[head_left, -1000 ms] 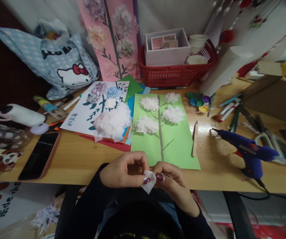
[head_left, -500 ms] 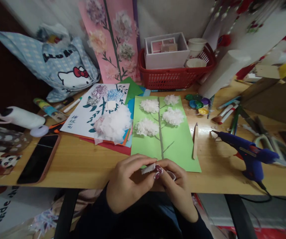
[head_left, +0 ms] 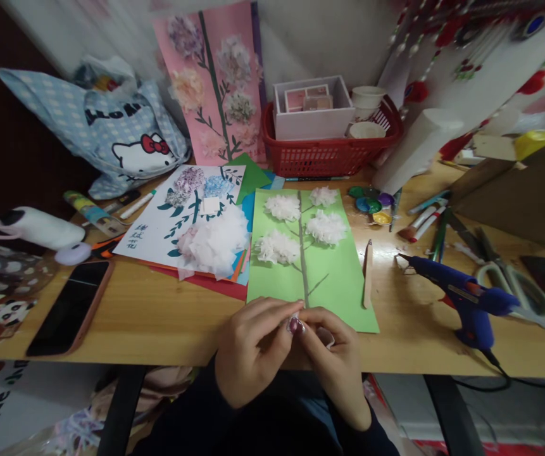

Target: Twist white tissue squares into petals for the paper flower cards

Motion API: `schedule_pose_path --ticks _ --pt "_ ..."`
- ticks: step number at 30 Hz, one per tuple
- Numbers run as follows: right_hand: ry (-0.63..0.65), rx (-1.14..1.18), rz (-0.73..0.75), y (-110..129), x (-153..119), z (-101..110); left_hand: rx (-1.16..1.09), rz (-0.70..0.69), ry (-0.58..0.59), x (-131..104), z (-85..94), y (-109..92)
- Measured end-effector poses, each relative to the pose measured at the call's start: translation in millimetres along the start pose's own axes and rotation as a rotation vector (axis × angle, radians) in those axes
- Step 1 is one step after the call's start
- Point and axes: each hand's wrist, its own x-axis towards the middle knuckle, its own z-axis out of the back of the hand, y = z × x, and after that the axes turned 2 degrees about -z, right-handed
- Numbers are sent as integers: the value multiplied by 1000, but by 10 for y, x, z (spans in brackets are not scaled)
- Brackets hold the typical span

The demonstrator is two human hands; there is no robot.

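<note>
- Low in the middle of the frame, left hand and right hand meeting fingertip to fingertip, overlapping the near edge of the green sheet.
- Right grip curled around a small white piece — only a curved edge showing among the fingers. Left grip pinched up against the right fingertips; cannot tell whether on anything.
- Centre of the frame, on the green sheet: four white ruffled flowers on both sides of a dark stem.
- Across the sheet's right edge, a flat wooden stick.
- Farther right, a blue glue gun, nozzle pointing left, cord over the front edge; scissors partly behind.
- Upper right, a crowd of paint pots, a white roll and brown cardboard.
- Left of centre, a white ruffled heap on a painted white sheet, near the green sheet's left side.
- Upper middle, a red basket; upper left, a pink panel and a checked bag — the far side walled off.
- Counter front edge across the lower frame, under both forearms.
- Bare wood between phone and left hand; a narrower strip between stick and nozzle.
</note>
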Motion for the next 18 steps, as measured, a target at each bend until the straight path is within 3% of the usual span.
schedule_pose_path --ticks 4,10,18 --pt "2 -36 -6 -18 -6 -10 12 39 -37 17 -1 8" --pt "-1 -41 -12 43 21 -17 -11 226 -103 5 8 6" --pt "-12 -90 12 66 28 -21 2 136 -177 0 -25 -24"
